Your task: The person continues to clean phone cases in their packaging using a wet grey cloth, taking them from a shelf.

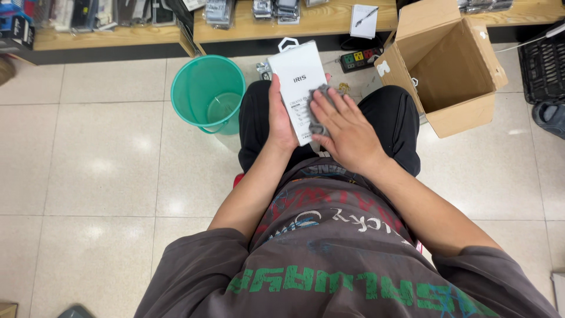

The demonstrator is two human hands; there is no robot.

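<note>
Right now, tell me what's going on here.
A seated person holds a flat white package over their lap in the left hand, gripping its left edge. The right hand presses a grey cloth against the package's front. A green bucket with some water in it stands on the tiled floor to their left, and an open, empty-looking cardboard box sits to their right.

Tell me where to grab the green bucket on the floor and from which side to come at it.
Take the green bucket by its rim, coming from straight above: it stands upright with its mouth open. The left rim is probably easiest, with bare floor beside it; the right side sits close to the person's knee, where the left hand holds the white package.
</note>
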